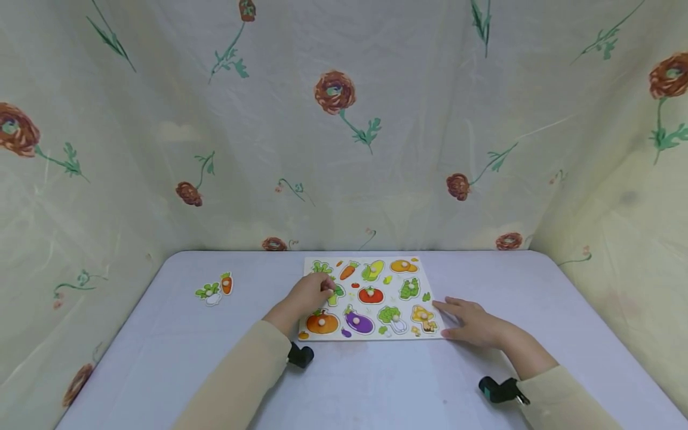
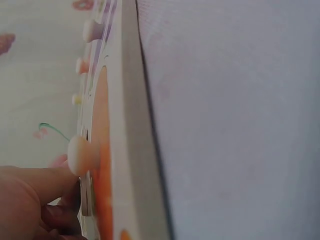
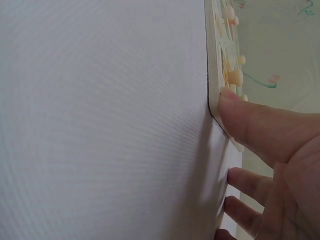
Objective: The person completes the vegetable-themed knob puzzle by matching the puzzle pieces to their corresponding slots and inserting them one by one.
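Note:
A white wooden knob puzzle board (image 1: pixel 371 336) with vegetable pictures lies flat on the table. Over its left side, my left hand (image 1: pixel 309 292) has thumb and fingers together at the broccoli piece (image 1: pixel 334 297), seeming to pinch its knob, which the fingers hide. In the left wrist view, this hand (image 2: pixel 30 200) is just behind the pumpkin piece's round knob (image 2: pixel 82 156). My right hand (image 1: pixel 473 322) rests at the board's right edge. Its thumb (image 3: pixel 245 117) touches the near right corner, with other fingers spread on the cloth.
A loose carrot piece (image 1: pixel 227 283) and a loose white-radish-like piece (image 1: pixel 212 300) lie together at the table's left. Tomato (image 1: pixel 371 295), eggplant (image 1: pixel 359 323) and other knobbed pieces sit in the board. A floral curtain (image 1: pixel 344 209) hangs behind the white tabletop (image 1: pixel 376 388).

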### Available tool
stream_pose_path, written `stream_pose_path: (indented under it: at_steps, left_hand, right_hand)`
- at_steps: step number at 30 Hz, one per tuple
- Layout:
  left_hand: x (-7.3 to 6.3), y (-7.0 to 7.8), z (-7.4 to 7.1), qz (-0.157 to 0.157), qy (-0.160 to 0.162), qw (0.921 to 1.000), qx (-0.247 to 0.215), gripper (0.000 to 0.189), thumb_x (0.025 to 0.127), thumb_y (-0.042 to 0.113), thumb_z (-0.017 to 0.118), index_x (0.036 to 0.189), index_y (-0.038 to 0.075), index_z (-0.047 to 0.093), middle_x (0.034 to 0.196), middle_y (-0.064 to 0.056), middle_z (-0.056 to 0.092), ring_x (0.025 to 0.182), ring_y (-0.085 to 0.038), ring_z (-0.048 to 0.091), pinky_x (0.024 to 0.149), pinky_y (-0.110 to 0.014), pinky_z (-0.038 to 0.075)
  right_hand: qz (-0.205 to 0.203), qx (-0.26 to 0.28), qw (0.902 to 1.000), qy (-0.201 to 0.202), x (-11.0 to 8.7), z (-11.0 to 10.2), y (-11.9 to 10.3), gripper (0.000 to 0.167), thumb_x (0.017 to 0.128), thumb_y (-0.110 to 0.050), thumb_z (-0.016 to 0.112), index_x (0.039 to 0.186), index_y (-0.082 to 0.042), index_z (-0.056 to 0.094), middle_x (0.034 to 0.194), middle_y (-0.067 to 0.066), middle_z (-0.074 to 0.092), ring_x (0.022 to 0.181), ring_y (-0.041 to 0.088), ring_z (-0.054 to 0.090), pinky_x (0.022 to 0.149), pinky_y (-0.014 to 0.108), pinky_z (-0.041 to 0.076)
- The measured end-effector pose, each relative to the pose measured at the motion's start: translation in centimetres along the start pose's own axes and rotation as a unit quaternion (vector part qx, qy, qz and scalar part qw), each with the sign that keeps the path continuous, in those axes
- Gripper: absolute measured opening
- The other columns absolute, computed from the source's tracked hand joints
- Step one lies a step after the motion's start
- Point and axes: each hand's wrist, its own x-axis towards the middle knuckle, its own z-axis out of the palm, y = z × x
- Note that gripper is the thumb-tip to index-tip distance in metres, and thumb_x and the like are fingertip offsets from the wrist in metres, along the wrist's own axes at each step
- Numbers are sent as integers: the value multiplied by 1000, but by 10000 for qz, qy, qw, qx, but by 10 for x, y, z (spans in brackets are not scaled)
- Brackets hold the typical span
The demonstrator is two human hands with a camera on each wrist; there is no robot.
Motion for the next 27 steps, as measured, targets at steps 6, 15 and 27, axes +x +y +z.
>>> stream_pose_path:
  at_steps: [6, 15, 27]
  left_hand:
    - [3, 1, 2, -84, 5, 10000, -39, 7, 100, 14, 63, 94, 18, 65, 95, 0, 59, 90, -20, 54, 85, -34, 50]
    - [2, 0, 1, -94, -21, 9999, -103, 6, 100, 14, 62, 95, 17, 66, 96, 0, 60, 92, -20, 54, 89, -36, 50]
    - [-3, -9, -4, 61, 117, 9997, -193, 7, 97, 12, 66, 104, 16, 66, 97, 1, 61, 93, -19, 55, 91, -36, 51]
  right_hand:
    - [88, 46, 9999, -28, 0, -1, 0, 71, 91, -34, 72, 151, -7, 44, 155, 33, 28, 139, 60, 21, 108, 74, 21]
    - [71, 50, 10000, -29, 0, -1, 0, 73, 91, -37, 72, 151, -7, 44, 155, 33, 28, 139, 60, 21, 108, 75, 21]
    - [10, 69, 10000, -8, -1, -1, -1, 72, 91, -35, 72, 150, -7, 44, 155, 33, 29, 139, 60, 21, 108, 75, 21]
